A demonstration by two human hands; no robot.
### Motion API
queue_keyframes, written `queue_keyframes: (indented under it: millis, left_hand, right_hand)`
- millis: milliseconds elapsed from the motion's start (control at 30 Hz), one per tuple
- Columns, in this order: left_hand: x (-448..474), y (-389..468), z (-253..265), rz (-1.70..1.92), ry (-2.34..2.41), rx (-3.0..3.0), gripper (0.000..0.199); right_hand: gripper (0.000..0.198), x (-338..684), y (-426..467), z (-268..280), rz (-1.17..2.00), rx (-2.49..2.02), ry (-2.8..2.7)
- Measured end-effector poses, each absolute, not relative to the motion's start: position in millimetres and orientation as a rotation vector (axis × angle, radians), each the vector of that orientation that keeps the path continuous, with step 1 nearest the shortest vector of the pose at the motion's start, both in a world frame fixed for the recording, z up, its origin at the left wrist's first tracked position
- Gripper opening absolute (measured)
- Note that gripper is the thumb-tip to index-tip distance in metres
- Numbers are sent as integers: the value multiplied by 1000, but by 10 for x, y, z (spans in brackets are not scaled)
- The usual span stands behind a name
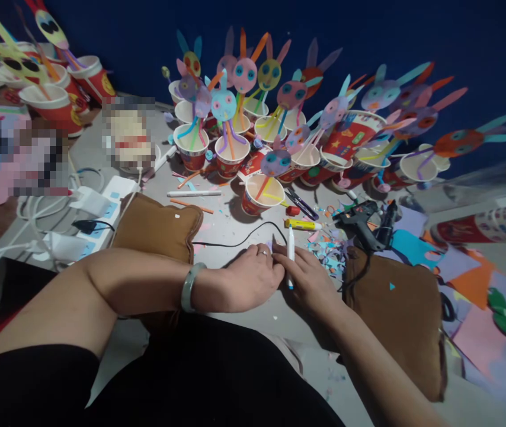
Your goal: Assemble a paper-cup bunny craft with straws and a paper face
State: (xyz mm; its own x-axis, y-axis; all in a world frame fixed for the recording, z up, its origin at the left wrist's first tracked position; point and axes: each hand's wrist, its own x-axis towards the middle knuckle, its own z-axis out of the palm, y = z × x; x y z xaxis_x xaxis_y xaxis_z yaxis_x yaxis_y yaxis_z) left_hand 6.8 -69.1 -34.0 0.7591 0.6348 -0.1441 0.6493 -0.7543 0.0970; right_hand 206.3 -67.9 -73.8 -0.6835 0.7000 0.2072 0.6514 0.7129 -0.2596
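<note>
My left hand (253, 277), with a ring and a bracelet at the wrist, is bent with its fingers closed over the table. Its fingertips meet those of my right hand (313, 281). A white marker (291, 255) with blue ends stands nearly upright between the fingers of my right hand. Just beyond the fingertips shows a bit of purple paper (269, 244); the rest of what the left fingers pinch is hidden. Ahead stands a paper cup (257, 198) with a purple paper rabbit head (276, 161) on a stick. A yellow marker (301, 225) lies beyond my right hand.
Several decorated cups (230, 157) crowd the back. A black glue gun (364, 222) and paper scraps (328, 255) lie right, near a brown cushion (397, 314). Another brown cushion (155, 228) and a power strip (106, 207) with cables are left. A black cord (239, 242) crosses the middle.
</note>
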Motion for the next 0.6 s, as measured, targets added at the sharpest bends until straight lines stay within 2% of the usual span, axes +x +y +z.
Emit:
queue_keyframes:
  millis: [233,467,600]
  left_hand:
    - [64,-715,-353,-139,1018,2849,32]
    - [64,-735,-323,-165,1029,2851,33]
    - [69,-741,-322,-165,1028,2827,31]
  right_hand:
    - [53,2062,-633,-756,197,-1050,-2666]
    - [50,2068,-611,-759,159,-1037,-2665]
    - [47,2045,-651,-708,333,-1053,-2495]
